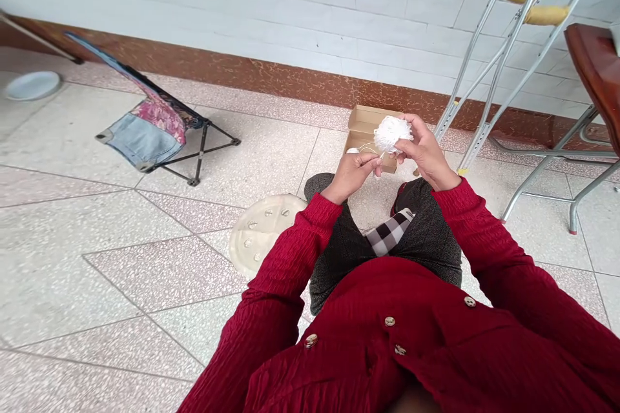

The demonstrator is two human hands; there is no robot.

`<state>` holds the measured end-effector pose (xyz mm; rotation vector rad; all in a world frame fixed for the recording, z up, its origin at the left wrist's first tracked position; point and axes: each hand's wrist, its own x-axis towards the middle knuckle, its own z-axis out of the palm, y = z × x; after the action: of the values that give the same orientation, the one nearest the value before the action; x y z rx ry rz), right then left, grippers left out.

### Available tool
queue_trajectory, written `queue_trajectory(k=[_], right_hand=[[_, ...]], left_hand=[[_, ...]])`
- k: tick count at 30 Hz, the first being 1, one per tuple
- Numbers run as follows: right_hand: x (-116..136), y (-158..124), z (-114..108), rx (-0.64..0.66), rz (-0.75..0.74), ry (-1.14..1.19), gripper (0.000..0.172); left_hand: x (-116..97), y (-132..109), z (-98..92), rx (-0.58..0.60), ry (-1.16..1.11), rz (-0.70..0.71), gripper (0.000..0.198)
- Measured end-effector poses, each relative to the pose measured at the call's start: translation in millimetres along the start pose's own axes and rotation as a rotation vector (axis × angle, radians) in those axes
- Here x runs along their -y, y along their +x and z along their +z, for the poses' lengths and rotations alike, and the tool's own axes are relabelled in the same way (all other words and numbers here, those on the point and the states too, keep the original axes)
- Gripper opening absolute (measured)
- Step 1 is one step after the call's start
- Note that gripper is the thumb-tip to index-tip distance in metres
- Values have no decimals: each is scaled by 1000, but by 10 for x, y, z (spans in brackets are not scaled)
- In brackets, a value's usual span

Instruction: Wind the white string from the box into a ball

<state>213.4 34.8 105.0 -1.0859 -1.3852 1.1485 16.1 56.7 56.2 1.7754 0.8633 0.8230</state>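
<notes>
Right-hand grip [427, 153], half-curled, holds a round white yarn ball [390, 133] by its right side, before an open brown cardboard box [372, 119]; the left-hand grip [354, 173], pinched nearly closed on thin white thread [382, 156], sits just below-left.

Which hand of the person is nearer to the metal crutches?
Right. The right hand, holding the white yarn bundle, is left of the crutches; the left hand is farther left, on the bundle's other side.

Head cam — wearer's POV, looking fwd + down (torso [353, 361] v. close).
</notes>
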Motion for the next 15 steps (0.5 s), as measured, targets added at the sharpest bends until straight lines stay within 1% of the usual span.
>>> queue_trajectory(k=[3, 8, 12, 15], right_hand=[[1, 54, 51, -17, -51, -25, 54], [91, 79, 115, 4, -98, -57, 54], [89, 121, 133, 8, -144, -104, 55], [59, 165, 131, -7, -189, -186, 55]], left_hand=[[34, 49, -15, -12, -39, -1, 41], [97, 94, -4, -49, -74, -6, 42], [68, 79, 19, -33, -99, 23, 40], [25, 40, 20, -21, -90, 14, 38]])
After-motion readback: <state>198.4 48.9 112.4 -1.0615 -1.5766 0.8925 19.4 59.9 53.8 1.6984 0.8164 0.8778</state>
